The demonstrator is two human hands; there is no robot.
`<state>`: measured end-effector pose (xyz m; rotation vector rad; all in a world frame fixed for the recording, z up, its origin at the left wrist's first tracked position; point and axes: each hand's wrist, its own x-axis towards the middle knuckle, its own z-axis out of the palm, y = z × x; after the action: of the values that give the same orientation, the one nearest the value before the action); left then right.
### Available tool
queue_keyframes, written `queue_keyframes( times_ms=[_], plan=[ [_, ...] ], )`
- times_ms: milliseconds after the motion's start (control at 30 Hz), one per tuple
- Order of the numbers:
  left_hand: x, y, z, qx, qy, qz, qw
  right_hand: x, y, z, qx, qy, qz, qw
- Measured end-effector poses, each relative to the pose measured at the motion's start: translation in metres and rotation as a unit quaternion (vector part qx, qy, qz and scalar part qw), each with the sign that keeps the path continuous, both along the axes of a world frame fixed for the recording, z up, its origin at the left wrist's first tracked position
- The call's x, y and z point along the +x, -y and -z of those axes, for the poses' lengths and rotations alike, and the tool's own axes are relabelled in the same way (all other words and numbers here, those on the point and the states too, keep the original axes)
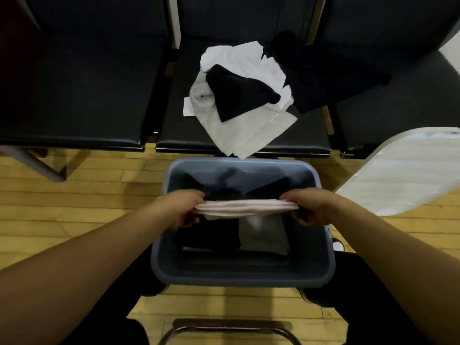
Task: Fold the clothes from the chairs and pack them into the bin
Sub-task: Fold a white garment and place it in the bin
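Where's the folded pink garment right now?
In the head view, centre frame: the folded pink garment hangs over the open grey bin, held at its ends by the left hand and right hand.

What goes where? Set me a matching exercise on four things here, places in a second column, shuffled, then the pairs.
Things:
1. folded pale garment
2. black garment
3. blue bin
4. white table

Places:
A. on the wooden floor, below the hands
B. at the right edge
C. gripped by left hand and right hand
D. atop the light clothes on the middle chair

Pairs: 1-C, 2-D, 3-A, 4-B
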<state>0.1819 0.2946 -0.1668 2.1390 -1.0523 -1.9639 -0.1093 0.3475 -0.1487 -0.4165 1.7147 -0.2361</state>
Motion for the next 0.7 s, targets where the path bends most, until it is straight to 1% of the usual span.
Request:
queue_keyframes(
  times_ms=[100, 233, 300, 400, 433, 500, 567, 633, 700],
  plan=[
    [0.007, -0.018, 0.017, 0.064, 0.03, 0.04, 0.997, 0.011, -0.014, 0.036, 0.051, -0.018, -0.059, 0.997],
    [0.007, -0.018, 0.027, 0.088, 0.027, 0.058, 0.994, 0.025, -0.021, 0.066, 0.028, -0.015, -0.073, 0.997],
    [0.005, -0.01, 0.033, 0.088, 0.044, 0.051, 0.994, 0.031, -0.02, 0.075, 0.016, -0.022, -0.104, 0.994],
    [0.005, 0.01, 0.051, 0.039, 0.099, 0.014, 0.994, 0.036, -0.013, 0.085, -0.024, -0.016, -0.16, 0.987],
    [0.004, 0.016, 0.055, 0.013, 0.117, 0.023, 0.993, 0.037, -0.009, 0.09, -0.046, -0.019, -0.163, 0.985],
    [0.004, 0.028, 0.065, -0.045, 0.144, 0.077, 0.986, 0.043, 0.001, 0.099, -0.089, -0.039, -0.15, 0.984],
    [0.004, 0.033, 0.074, -0.092, 0.146, 0.091, 0.981, 0.053, 0.009, 0.113, -0.119, -0.072, -0.169, 0.976],
    [0.008, 0.034, 0.089, -0.1, 0.16, 0.118, 0.975, 0.066, 0.01, 0.13, -0.126, -0.09, -0.214, 0.964],
    [0.013, 0.03, 0.104, -0.08, 0.195, 0.156, 0.965, 0.078, 0.007, 0.15, -0.116, -0.074, -0.23, 0.963]
  ],
)
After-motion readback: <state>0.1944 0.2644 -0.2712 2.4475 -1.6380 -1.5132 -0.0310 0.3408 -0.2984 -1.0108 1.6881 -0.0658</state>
